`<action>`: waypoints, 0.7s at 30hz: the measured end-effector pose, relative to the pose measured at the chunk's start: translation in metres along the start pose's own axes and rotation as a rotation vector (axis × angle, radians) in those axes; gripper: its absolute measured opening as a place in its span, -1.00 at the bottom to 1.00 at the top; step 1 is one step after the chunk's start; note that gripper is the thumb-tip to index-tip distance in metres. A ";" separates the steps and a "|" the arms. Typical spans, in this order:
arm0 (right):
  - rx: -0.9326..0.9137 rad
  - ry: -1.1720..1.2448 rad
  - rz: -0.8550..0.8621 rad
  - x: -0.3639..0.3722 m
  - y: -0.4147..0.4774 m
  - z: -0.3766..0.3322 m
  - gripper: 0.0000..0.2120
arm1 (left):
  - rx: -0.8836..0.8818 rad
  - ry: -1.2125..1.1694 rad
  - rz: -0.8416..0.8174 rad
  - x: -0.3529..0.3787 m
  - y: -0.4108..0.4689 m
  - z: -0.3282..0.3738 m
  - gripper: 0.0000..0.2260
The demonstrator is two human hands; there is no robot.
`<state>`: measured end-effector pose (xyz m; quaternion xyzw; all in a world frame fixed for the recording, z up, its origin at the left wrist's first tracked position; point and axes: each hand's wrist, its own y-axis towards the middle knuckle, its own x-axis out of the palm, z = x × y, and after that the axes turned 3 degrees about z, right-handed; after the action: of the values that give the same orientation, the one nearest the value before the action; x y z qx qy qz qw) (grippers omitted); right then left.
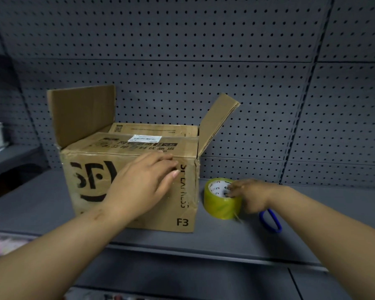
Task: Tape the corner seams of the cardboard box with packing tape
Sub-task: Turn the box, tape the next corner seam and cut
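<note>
1. The cardboard box [130,180] stands on a grey shelf [225,237], its two side flaps raised and its long flaps folded down.
2. The left hand [143,182] lies flat on the box's front face, fingers spread near the upper edge.
3. Just right of the box sits a yellowish roll of packing tape [222,199]; the right hand [250,194] has fingertips in its core.
4. Further right of the box, a blue loop handle [271,220] lies on the shelf.
5. Grey pegboard [204,50] backs the box.
</note>
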<state>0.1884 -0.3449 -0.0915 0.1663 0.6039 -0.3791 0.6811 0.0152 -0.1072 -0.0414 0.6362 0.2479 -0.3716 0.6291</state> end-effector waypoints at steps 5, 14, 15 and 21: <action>0.052 -0.030 0.100 0.013 0.015 0.000 -0.57 | 0.006 -0.010 -0.015 -0.003 0.001 0.001 -0.60; 0.281 0.588 0.426 -0.005 -0.021 -0.014 -0.74 | 0.078 -0.165 0.025 -0.004 -0.003 0.008 -0.57; 0.320 0.727 0.502 -0.010 -0.031 -0.019 -0.76 | 0.079 -0.201 0.013 -0.005 -0.002 0.013 -0.56; 0.417 1.449 0.867 -0.032 -0.093 -0.060 -0.82 | 0.109 -0.423 -0.083 -0.006 0.010 0.053 -0.52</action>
<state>0.0800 -0.3547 -0.0521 0.7035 0.6903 0.0103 0.1688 0.0111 -0.1589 -0.0268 0.5662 0.1158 -0.5353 0.6160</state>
